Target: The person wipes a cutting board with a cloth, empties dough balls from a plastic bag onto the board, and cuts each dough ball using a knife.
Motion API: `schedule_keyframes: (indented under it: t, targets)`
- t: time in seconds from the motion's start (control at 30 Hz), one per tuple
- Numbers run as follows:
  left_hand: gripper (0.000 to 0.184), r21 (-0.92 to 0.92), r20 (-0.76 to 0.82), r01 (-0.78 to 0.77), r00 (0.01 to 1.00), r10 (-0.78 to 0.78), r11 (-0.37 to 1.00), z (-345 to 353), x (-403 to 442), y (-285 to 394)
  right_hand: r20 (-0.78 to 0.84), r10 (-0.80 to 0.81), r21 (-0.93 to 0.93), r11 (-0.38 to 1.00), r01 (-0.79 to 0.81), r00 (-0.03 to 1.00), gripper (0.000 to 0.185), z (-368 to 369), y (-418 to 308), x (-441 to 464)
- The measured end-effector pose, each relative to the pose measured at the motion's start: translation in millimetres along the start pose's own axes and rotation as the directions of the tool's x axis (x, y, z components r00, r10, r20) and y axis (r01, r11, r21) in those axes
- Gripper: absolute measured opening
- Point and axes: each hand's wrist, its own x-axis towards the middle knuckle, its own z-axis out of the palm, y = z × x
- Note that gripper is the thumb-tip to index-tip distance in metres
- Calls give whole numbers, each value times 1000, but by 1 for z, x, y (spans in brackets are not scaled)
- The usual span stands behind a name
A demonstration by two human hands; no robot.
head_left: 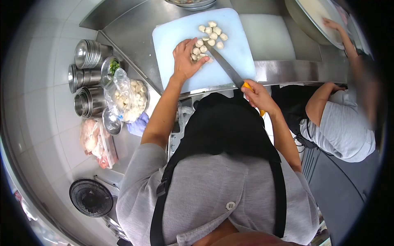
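Note:
My right hand [257, 96] is closed round the yellow handle of a long kitchen knife [225, 65]. Its blade slants up and left over the pale blue cutting board [168, 37], the tip among small pale round balls [212, 36]. To the left of the blade, my left hand [186, 59] rests on the board, thumb spread away from the fingers. Several balls [196, 51] lie in the gap between that thumb and the fingers, some partly hidden by the hand. Whether any ball is cut, I cannot tell for sure.
Left of the board are a clear plastic bag of pale pieces [133, 96], a bowl with chopped greens [113, 67], stacked metal containers [88, 53] and bagged raw meat [92, 137]. A fan [91, 197] stands lower left. At right, another person [342, 123] reaches into a large basin [305, 22].

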Motion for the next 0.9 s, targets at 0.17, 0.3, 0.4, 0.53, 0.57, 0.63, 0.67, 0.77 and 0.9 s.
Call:
schedule_keyframes:
  t: [0.17, 0.3, 0.4, 0.53, 0.57, 0.63, 0.67, 0.77, 0.9]
  targets:
    - [86, 167, -113, 38, 993, -19, 985, 2, -3, 33, 57, -57, -28, 998, 59, 997, 43, 34, -13, 35]
    - [67, 127, -246, 126, 965, -92, 984, 20, -4, 25, 47, -63, -40, 997, 65, 997, 45, 51, -23, 52]
    - [56, 66, -306, 168, 942, -141, 984, 27, -5, 18, 35, -62, -54, 996, 64, 997, 45, 50, -32, 59]
    - [61, -107, -202, 126, 968, -146, 986, 11, -13, 8, 18, -45, -95, 994, 46, 999, 46, 35, -33, 52]
    - [65, -147, -162, 103, 979, -126, 984, 7, -17, 7, 23, -39, -100, 994, 41, 999, 46, 32, -33, 51]
    - [73, 68, -107, 119, 988, -111, 991, -6, -29, 29, 29, -25, -102, 994, 28, 999, 45, 32, -32, 48]
    - [76, 176, -78, 120, 991, -108, 977, -10, -31, 37, 32, -19, -102, 995, 22, 999, 45, 32, -32, 49]
    - [85, 170, -158, 230, 966, -203, 958, 12, -27, 25, 41, -72, -96, 992, 75, 997, 45, 44, -32, 66]
    - [67, 97, -377, 321, 888, -264, 942, 34, -5, 40, 81, -122, -158, 978, 134, 989, 44, 76, -39, 87]
